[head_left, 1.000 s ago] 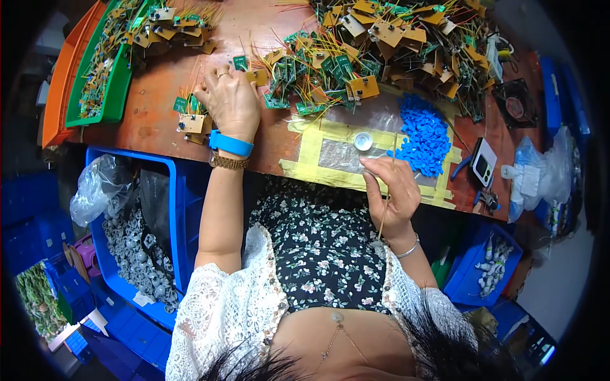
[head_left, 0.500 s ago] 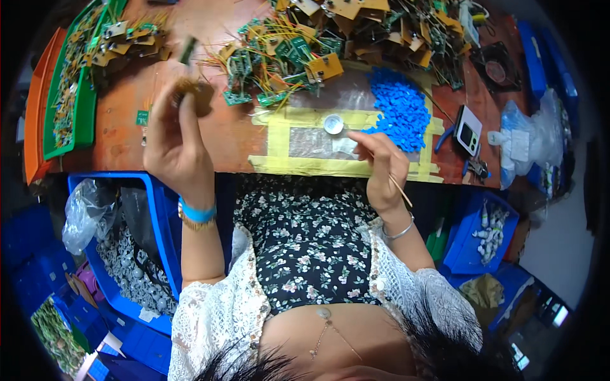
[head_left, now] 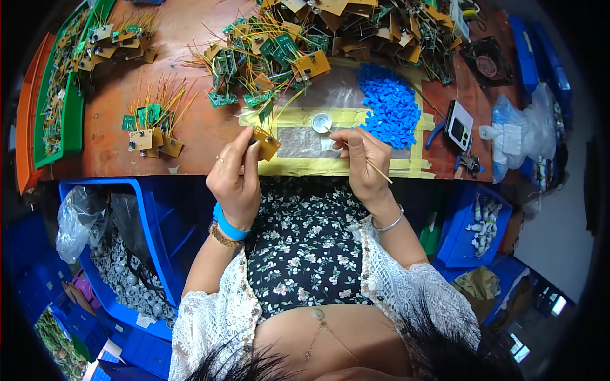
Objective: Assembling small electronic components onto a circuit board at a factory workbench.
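Pinched between the thumb and fingers of my left hand (head_left: 235, 174) is a tan circuit board (head_left: 267, 146), held over the table's front edge. Thin yellow and green wires run up from it. My right hand (head_left: 367, 164) is closed around a thin wooden stick (head_left: 381, 172), whose upper tip reaches the rim of a small white cup (head_left: 320, 119). Whether the tip dips into what the cup holds, I cannot tell. The cup stands on a clear sheet edged with yellow tape (head_left: 292, 166). A heap of small blue pieces (head_left: 391, 108) lies to its right.
A small bunch of wired boards (head_left: 152, 136) sits at the left. Larger piles of circuit boards (head_left: 279, 51) cover the back. A green tray (head_left: 75, 120) lines the left edge. To the right are a phone (head_left: 459, 125), a black fan (head_left: 488, 62) and a plastic bag (head_left: 518, 130).
My left hand has come from the left toward the middle with a tan board. A bunch of boards now shows on the table at left. The stick's tip has come to the cup.
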Action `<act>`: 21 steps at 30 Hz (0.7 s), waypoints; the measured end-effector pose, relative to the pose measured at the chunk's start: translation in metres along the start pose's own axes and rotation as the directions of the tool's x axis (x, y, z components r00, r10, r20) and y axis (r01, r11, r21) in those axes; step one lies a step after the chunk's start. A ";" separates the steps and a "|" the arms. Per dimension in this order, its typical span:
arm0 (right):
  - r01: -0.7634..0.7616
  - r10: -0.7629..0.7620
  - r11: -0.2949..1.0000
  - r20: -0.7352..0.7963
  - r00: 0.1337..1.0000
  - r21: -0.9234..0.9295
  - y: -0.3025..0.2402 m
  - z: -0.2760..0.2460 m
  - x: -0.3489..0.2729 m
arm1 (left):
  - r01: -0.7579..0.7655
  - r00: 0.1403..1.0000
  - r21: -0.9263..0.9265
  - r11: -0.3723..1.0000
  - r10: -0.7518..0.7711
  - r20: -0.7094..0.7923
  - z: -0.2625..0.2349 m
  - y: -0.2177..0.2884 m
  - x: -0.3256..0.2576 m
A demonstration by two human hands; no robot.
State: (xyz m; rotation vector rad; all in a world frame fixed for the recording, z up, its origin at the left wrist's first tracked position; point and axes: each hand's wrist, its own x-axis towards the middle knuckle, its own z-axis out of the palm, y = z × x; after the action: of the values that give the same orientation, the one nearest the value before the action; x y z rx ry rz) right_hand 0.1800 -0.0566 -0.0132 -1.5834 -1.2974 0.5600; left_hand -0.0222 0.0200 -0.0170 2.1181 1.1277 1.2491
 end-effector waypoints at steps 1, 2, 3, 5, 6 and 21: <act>0.018 -0.018 1.000 0.003 1.000 -0.008 -0.001 0.000 0.000 | 0.228 0.973 -0.167 0.959 -0.217 0.080 0.001 0.001 -0.003; 0.036 -0.036 0.999 0.006 0.999 -0.017 -0.002 -0.001 0.001 | 0.447 0.894 -0.308 0.840 -0.405 0.192 0.001 0.002 -0.005; 0.037 -0.037 0.999 0.009 0.999 -0.016 -0.003 -0.001 0.001 | 0.561 0.828 -0.466 0.684 -0.467 0.312 0.002 0.003 -0.006; 0.029 -0.032 0.979 0.015 0.999 0.203 -0.010 -0.003 -0.003 | 0.623 0.782 -0.531 0.574 -0.475 0.405 0.001 0.007 -0.006; 0.029 -0.034 0.978 0.019 0.999 0.204 -0.014 -0.001 -0.003 | 0.679 0.733 -0.578 0.453 -0.464 0.497 0.000 0.009 -0.005; 0.094 -0.147 0.949 0.157 0.977 0.302 -0.024 0.015 -0.004 | 0.756 0.642 -0.604 0.253 -0.464 0.610 -0.001 0.019 -0.001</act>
State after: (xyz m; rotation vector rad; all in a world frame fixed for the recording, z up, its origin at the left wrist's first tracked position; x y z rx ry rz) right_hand 0.1549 -0.0557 0.0002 -1.2222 -1.3623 0.7922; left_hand -0.0150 0.0077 -0.0039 0.8730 0.8071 0.7296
